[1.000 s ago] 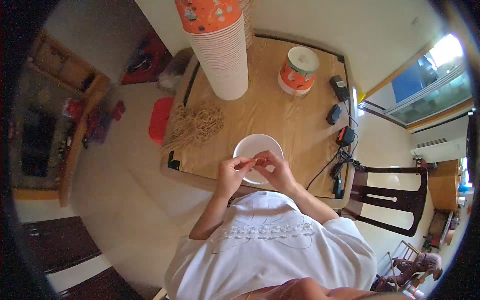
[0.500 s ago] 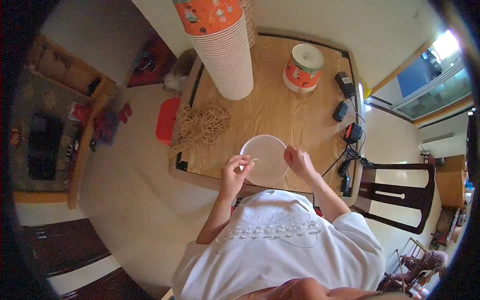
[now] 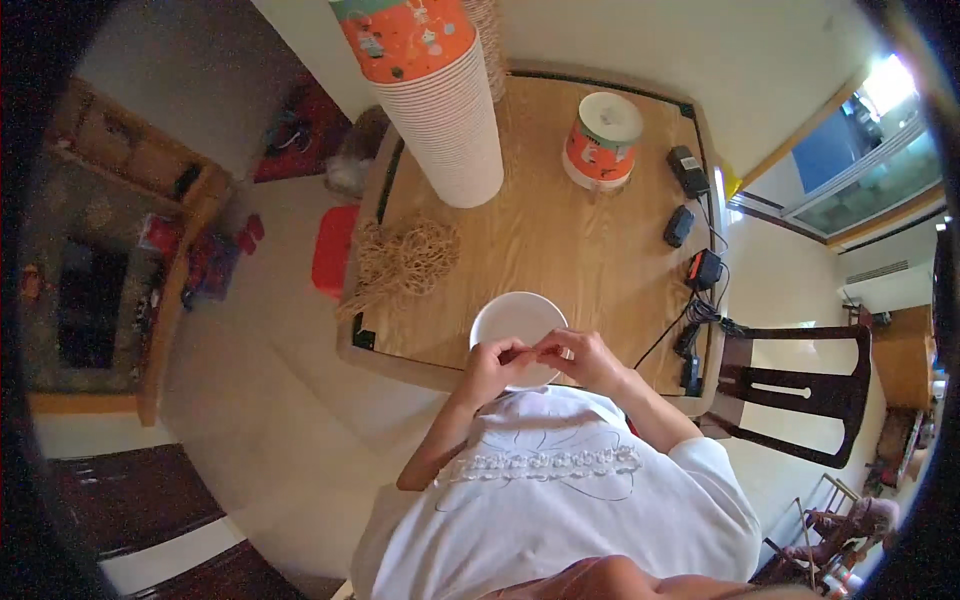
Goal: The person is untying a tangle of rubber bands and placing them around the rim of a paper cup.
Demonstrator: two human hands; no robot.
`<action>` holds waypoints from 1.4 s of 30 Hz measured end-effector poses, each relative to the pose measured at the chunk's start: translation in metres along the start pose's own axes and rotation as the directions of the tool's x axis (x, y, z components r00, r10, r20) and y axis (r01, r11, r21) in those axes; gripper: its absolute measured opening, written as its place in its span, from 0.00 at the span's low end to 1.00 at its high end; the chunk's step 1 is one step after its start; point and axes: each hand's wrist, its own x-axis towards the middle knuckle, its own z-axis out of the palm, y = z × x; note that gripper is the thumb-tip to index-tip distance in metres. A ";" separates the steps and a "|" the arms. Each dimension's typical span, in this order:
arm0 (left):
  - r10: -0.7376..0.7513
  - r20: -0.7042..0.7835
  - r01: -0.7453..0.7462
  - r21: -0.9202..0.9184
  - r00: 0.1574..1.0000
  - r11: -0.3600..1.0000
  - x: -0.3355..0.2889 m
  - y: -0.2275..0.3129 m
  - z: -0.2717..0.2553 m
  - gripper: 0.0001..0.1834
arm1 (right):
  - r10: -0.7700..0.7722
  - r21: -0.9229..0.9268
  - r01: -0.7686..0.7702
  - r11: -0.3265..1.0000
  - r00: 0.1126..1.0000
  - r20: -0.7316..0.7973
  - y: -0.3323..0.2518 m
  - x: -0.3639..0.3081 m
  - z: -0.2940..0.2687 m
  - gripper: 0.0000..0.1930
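Over a white round paper tub (image 3: pixel 518 318) at the table's front edge, my left hand (image 3: pixel 490 368) and my right hand (image 3: pixel 588 362) meet fingertip to fingertip. Both are closed in a pinch. A thin pale strand of twine showed in the left fingers a moment ago; the fingers now mostly cover it. What the right fingers hold is too small to make out. The tub's far rim and inside show, while my hands hide its near part. To the left lies a loose tangle of brown twine (image 3: pixel 410 262).
A tall stack of nested paper tubs (image 3: pixel 445 135) rises at the back left. Farther right an orange patterned tub (image 3: pixel 602 150) stands upside down. Black adapters with cables (image 3: pixel 703 270) line the right edge, near a dark wooden chair (image 3: pixel 800 390). A red stool (image 3: pixel 333 250) is left of the table.
My right hand has left the tub's right rim and moved left to meet my left hand. Both hands now join above the tub's near side, and the tub looks slightly shifted.
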 end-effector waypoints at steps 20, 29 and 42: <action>-0.048 0.026 0.049 -0.049 0.999 0.998 0.009 -0.012 0.002 0.13 | -0.137 -0.154 0.120 0.981 0.985 -0.105 0.020 0.016 0.004 0.04; 0.052 -0.195 -0.077 -0.124 0.979 0.989 0.012 -0.029 0.014 0.04 | -0.049 -0.023 0.047 0.999 0.993 -0.110 0.019 0.013 -0.009 0.04; -0.004 -0.235 0.012 0.033 0.972 0.999 0.025 -0.030 0.020 0.05 | -0.044 -0.214 0.016 0.977 0.991 -0.127 0.048 0.022 0.003 0.08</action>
